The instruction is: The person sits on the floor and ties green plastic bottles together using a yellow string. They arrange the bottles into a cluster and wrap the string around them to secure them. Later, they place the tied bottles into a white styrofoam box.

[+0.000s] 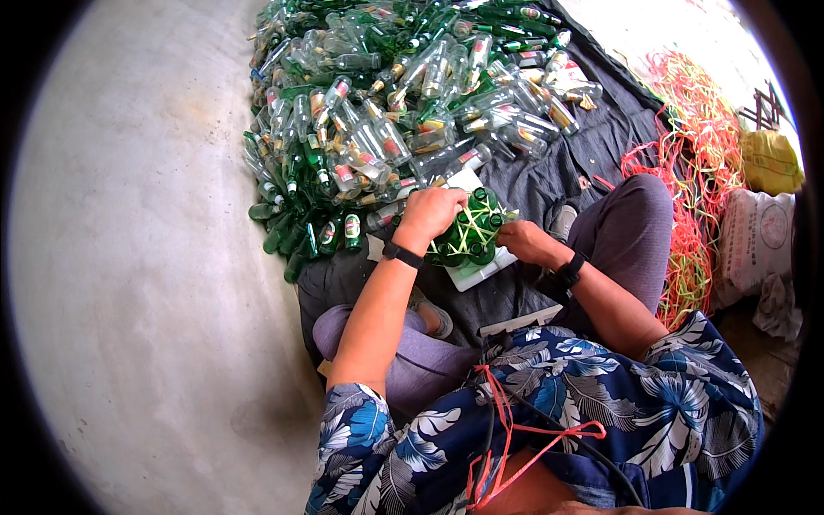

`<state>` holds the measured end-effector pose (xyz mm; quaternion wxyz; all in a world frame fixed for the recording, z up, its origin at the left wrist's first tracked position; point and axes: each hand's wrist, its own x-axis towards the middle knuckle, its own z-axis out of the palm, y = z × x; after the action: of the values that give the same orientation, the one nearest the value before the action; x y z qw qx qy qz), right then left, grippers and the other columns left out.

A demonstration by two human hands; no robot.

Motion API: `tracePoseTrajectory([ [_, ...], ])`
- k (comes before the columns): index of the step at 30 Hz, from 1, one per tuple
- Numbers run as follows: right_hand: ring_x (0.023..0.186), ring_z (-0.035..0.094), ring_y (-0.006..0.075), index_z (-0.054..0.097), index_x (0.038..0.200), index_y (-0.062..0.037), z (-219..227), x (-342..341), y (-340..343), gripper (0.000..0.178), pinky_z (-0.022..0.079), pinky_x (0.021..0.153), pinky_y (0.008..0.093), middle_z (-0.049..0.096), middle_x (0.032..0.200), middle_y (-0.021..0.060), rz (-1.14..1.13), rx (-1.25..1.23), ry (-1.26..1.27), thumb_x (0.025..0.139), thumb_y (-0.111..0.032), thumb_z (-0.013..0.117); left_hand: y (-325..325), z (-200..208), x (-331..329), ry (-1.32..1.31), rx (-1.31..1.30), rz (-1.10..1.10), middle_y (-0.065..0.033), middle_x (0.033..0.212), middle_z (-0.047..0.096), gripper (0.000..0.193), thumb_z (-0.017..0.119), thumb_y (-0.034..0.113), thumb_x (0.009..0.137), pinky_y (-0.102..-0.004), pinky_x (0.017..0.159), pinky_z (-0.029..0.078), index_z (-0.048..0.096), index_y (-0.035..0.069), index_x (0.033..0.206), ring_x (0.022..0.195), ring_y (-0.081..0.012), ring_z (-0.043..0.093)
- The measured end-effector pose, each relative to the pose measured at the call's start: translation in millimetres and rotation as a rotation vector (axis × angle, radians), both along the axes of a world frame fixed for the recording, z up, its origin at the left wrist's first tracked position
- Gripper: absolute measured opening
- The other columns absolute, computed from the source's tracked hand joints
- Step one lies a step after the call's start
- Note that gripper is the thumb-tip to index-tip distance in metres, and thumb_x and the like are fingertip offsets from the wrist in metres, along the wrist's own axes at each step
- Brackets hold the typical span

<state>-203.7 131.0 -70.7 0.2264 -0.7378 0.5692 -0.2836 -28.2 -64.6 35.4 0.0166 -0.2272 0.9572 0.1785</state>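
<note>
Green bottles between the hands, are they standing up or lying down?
Standing up: looking down from above, you see the round tops of the green bottles facing the camera.

floor [154, 257]: pale grey | on it: black sheet [541, 184] | on sheet: bottle pile [384, 140], white slab [486, 271]

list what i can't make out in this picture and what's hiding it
Head view: whether the left grip pinches a strip; the hand itself covers its underside.
Head view: what the right grip pinches; too small to tell.
Head view: lower parts of the green bottles; their tops and the pale strips hide them.
Head view: far end of the bottle pile; cut off by the upper edge.
</note>
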Motion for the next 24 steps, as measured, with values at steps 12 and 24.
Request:
tracePoseTrajectory([
  [12,0.092,0.071,0.0343,0.075,0.104,-0.0037,-3.3,1.8,1.1,0.023,0.057,0.080,0.0414,0.072,0.102,0.0153,-0.029,0.099,0.020,0.091,-0.007,0.057,2.1,-5.7,-7.5,-0.005,-0.009,0.133,-0.0106,0.084,0.074,0.017,0.076,0.031,0.084,-0.0458,0.075,0.056,0.074,0.015,0.090,0.084,-0.0328,0.073],
  [24,0.097,0.071,0.0337,0.075,0.105,-0.0007,15.4,-5.2,-1.1,0.025,0.056,0.085,0.0404,0.074,0.104,0.0171,-0.037,0.246,-0.089,0.094,-0.009,0.055,35.3,-1.4,1.7,0.095,-0.111,0.041,-0.0129,0.097,0.070,0.015,0.064,0.024,0.095,-0.0484,0.075,0.056,0.071,0.011,0.098,0.089,-0.0351,0.070],
])
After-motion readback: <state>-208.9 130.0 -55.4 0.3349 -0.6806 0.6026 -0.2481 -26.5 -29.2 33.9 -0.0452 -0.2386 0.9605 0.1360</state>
